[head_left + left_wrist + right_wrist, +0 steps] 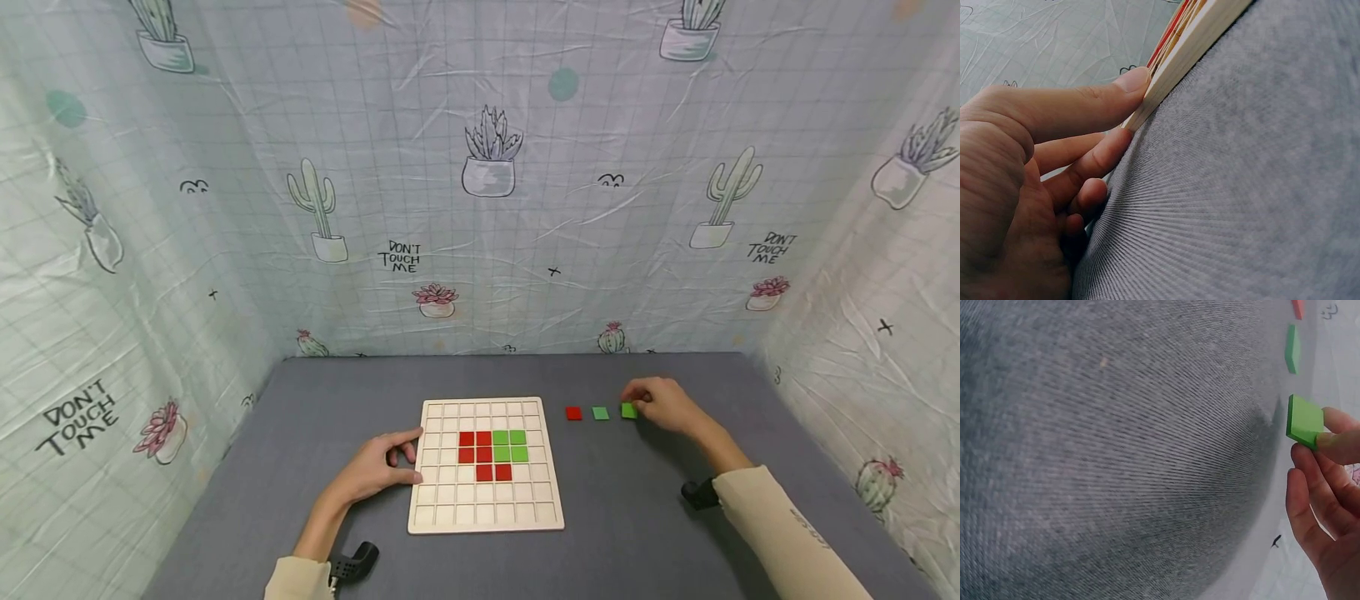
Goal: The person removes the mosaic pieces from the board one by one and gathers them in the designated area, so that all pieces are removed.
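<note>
A pale wooden grid board (442, 517) lies on the grey table, with several red tiles (483, 455) and several bright green tiles (510, 446) set in its squares. At its left edge, my left hand (372, 468) touches the side with thumb and index fingertips spread apart; the other fingers bend inward. The left wrist view shows the thumb against the board's edge (1179, 75). To the right of the board, my right hand (666, 405) pinches a bright green square tile (1302, 420) between thumb and fingers, its face tilted up from the cloth.
Left of the right hand, a loose red tile (573, 413) and a loose darker green tile (600, 413) lie in a row. Grey cloth covers the table (622, 517). Printed curtains (420, 208) stand behind it and at both sides.
</note>
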Demonstrator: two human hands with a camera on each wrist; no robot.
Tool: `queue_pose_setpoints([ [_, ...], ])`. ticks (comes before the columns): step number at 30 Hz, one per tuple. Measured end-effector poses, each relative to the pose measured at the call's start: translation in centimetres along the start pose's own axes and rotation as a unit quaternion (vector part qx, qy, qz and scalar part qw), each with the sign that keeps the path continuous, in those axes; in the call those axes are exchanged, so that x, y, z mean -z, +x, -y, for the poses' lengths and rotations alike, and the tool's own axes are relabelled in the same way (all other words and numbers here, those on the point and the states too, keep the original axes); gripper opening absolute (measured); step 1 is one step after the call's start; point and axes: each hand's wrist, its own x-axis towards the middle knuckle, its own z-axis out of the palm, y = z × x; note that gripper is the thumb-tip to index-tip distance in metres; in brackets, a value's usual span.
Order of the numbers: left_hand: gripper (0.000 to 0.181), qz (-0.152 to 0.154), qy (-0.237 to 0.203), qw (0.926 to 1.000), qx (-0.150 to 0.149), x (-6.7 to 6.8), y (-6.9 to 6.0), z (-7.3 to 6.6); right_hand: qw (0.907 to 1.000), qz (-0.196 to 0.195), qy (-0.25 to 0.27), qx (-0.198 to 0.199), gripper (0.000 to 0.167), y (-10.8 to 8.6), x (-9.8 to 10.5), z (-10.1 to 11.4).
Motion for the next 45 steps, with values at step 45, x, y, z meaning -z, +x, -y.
queue_pose_setpoints([
  [45,0.077,-0.007,-0.007,0.9998,-0.016,-0.1,-0.2,-0.1,0.9993,0.024,0.006,-0.027,0.03,-0.3,-1.5,-0.5],
])
